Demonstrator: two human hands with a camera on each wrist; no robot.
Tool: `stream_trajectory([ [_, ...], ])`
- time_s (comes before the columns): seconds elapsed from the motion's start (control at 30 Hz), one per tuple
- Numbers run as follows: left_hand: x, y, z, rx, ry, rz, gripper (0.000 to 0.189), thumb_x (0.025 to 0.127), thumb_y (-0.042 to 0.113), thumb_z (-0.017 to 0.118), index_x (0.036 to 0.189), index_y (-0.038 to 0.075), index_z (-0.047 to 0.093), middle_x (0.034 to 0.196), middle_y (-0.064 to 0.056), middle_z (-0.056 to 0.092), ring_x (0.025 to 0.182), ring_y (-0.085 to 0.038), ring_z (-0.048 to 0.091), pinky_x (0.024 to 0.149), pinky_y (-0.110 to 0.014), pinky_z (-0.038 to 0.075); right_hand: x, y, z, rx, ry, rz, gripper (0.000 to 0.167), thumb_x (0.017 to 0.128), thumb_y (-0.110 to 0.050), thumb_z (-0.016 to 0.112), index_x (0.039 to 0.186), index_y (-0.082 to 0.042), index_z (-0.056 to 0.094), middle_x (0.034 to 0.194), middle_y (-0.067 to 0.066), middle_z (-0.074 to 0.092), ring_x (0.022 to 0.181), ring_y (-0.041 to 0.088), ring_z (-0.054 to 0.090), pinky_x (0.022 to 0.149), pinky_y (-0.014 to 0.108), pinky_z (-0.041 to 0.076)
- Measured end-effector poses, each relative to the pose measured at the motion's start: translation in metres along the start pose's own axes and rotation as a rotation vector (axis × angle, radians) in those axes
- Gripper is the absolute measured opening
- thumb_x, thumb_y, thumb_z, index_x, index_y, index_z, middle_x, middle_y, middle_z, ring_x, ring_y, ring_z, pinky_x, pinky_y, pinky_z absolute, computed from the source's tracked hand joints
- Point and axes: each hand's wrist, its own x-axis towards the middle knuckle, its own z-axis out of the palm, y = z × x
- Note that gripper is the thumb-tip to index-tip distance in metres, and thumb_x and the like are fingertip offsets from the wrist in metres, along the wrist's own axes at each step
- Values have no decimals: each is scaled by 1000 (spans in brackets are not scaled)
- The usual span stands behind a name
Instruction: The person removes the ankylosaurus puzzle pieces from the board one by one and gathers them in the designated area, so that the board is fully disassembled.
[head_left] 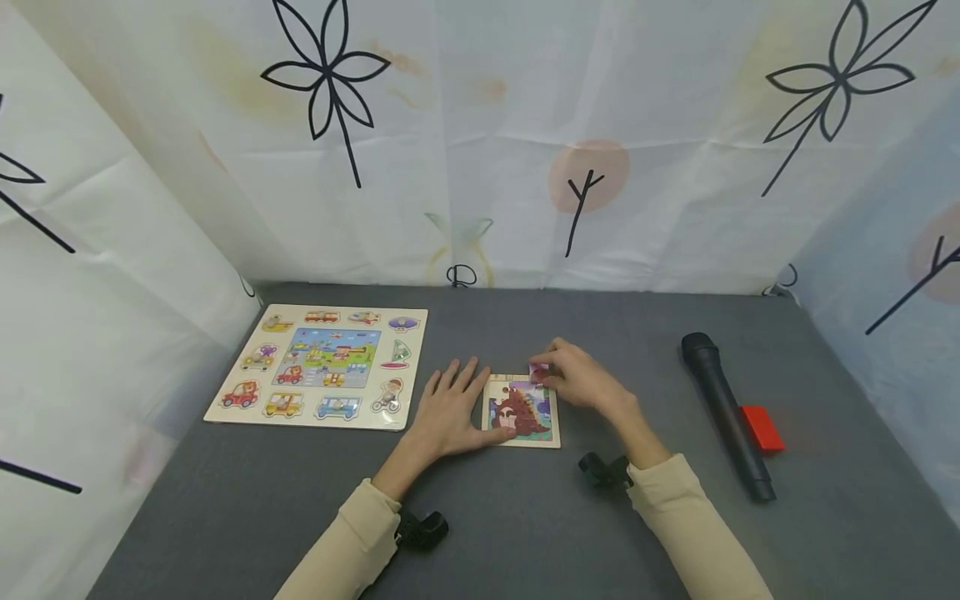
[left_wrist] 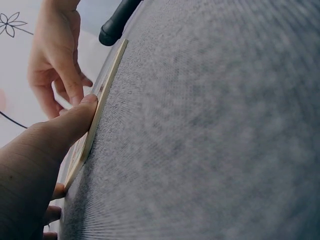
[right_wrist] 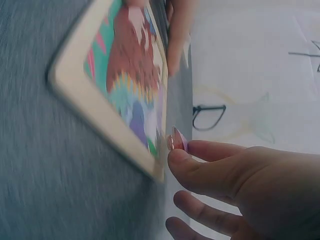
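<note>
Cream sleeves (head_left: 341, 542) along the frame's bottom, and now it's the left hand (head_left: 450, 417) spread against the dinosaur puzzle (head_left: 556, 421) below centre, while the right hand (head_left: 581, 379) pinches a purple piece (head_left: 536, 372) near the puzzle's upper-right corner: piece-fitting, it seems, calling for careful alignment next.

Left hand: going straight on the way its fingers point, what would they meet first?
The left hand would probably meet the patterned backdrop; the way there looks free, though depth is unclear.
</note>
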Motion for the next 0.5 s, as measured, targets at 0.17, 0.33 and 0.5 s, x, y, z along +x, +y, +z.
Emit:
stream_trajectory([
  [0.17, -1, -1, 1, -2, -2, -3, 107, 79, 81, 61, 161, 17, 35, 169, -11, 30, 158, -39, 25, 126, -62, 22, -5, 11, -9, -15, 4, 30, 35, 97, -3, 67, 132, 1, 67, 112, 17, 62, 93, 24, 59, 74, 34, 47],
  [0.33, -1, -1, 1, -14, -7, -6, 107, 79, 80, 62, 161, 17, 35, 169, -11, 30, 158, -39, 24, 126, -62, 21, -8, 20, -15, -26, 18, 42, 35, 96, -2, 68, 131, 2, 67, 111, 18, 63, 95, 28, 60, 76, 38, 49],
  [0.5, -1, -1, 1, -22, -10, -6, 107, 79, 80, 62, 161, 17, 34, 169, -11, 29, 158, -39, 23, 126, -63, 20, -11, 26, -17, -27, 16, 37, 36, 96, -2, 68, 131, 3, 67, 109, 18, 63, 89, 24, 58, 73, 35, 46],
])
